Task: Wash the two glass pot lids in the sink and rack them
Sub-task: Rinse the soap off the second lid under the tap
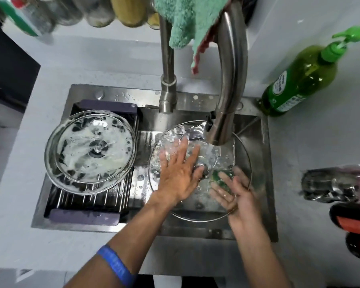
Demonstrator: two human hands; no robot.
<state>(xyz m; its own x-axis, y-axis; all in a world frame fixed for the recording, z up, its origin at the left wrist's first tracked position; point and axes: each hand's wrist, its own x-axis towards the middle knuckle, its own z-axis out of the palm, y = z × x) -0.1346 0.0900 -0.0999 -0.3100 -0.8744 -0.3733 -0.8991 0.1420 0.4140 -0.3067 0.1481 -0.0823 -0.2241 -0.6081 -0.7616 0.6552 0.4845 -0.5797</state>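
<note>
Steel sink (266, 163) set into a pale tabletop (299, 142), tap (229, 80) arching over it with water running onto a glass lid (242, 163). This lid held in the right half of the basin, under the stream, its rim showing as a thin ring around both hands. Left hand (179, 173) laid flat on the lid's upper surface, fingers (168, 156) spread apart and wet, palm down, a blue wristband (116, 267) further up the forearm. Right hand (235, 194) at the lid's lower right edge, palm up and somewhat motion-blurred, fingers curled loosely around a green sponge (222, 175) pressed against the glass; how tightly clamped, impossible to tell. Dark knob (205, 171) of the lid just visible between the two hands.

Second glass lid (89, 152) lying on a wire drying rack (92, 196) across the left half of the sink, knob side up, streaked and covered with white soap foam. Well apart from the first lid.

Teal cloth (185, 17) draped over the tap neck. Green bottle of dish soap (299, 80) with a pump top standing on the tabletop beside the sink's back right corner. Row of jars along the top edge, blurred.
</note>
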